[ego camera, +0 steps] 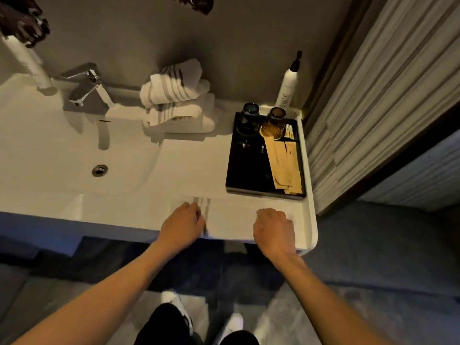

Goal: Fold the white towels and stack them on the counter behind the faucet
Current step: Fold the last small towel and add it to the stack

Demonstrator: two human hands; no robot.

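Observation:
A white towel with grey stripes point(231, 217) lies flat on the front edge of the white counter point(189, 170). My left hand point(183, 226) grips its left side at the stripes. My right hand point(273, 230) grips its right side, fingers curled under. A stack of folded striped white towels point(174, 95) stands against the wall, to the right of the chrome faucet point(87, 88).
The sink basin point(74, 155) with its drain point(100, 170) fills the left. A black tray point(249, 168) holds two dark cups and tan paper packets at the right. A white pump bottle point(287, 88) stands behind it. A striped wall borders the right.

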